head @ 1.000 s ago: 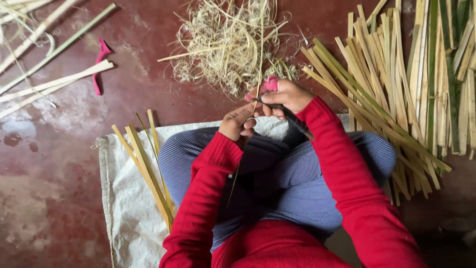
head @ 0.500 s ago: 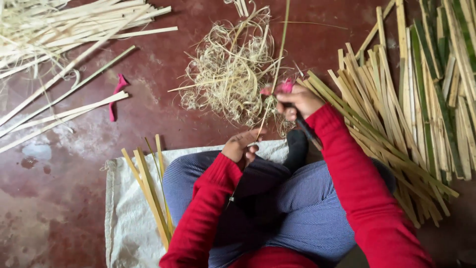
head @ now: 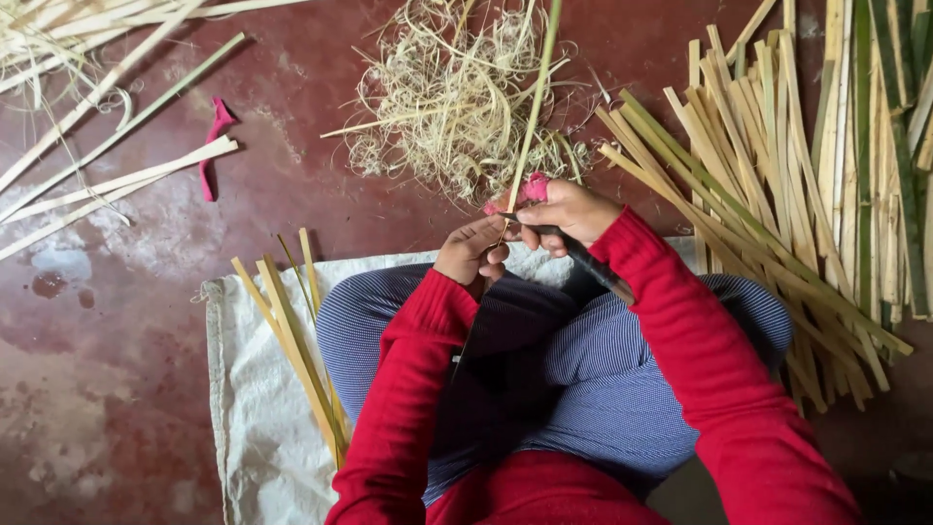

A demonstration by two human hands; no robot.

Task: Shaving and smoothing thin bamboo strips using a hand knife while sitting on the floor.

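So the person sits on a white sack point(head: 243, 408) on the red floor point(head: 117, 292), and both hands meet right over the knees. The right hand point(head: 569, 212) is closed around a dark knife point(head: 583, 261), with pink wraps on a couple of fingertips. The left hand point(head: 473, 248) pinches a long thin bamboo strip point(head: 533, 107) that runs up and away, over the heap of curly shavings point(head: 457, 97).

Risky bit, I think: the blade sits really close to the bare left fingers. If the strip snags or splits unevenly, the knife could jump and nick that hand, which seems to have no wrap on it. The strip is so thin that it could also snap or peel off crooked if the blade tilts.

Also the pile of split bamboo slats point(head: 777, 194) lies just beside the right elbow, so a wide pull could bump it. Splinters look likely too.
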